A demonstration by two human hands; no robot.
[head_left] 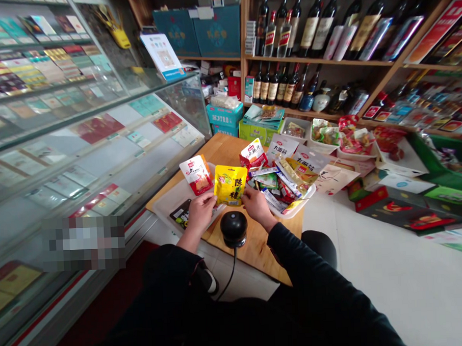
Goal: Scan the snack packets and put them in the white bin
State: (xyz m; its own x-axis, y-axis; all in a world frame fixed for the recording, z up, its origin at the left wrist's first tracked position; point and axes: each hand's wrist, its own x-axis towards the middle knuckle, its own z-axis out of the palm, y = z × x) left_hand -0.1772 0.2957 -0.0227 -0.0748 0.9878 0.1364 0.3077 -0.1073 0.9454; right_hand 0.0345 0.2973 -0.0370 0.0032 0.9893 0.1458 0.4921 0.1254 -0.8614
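Observation:
A yellow candy pouch (230, 185) with dark lettering is held upright between my two hands. My left hand (200, 211) pinches its lower left edge, and my right hand (257, 204) pinches the lower right. Just below the pouch stands a black, round-topped device (234, 229) with a cable. On the left, a white tray (162, 210) holds a red and white snack pouch (196, 174) and a black packet (180, 214). To the right, a white bin (300, 202) is heaped with several mixed snack packets (279, 183).
All this rests on a small wooden table (253, 243). A glass display counter (129, 131) runs along the left. Shelves of bottles (316, 26) rise behind. Snack trays (325, 135) and dark gift boxes (408, 206) stand at the right.

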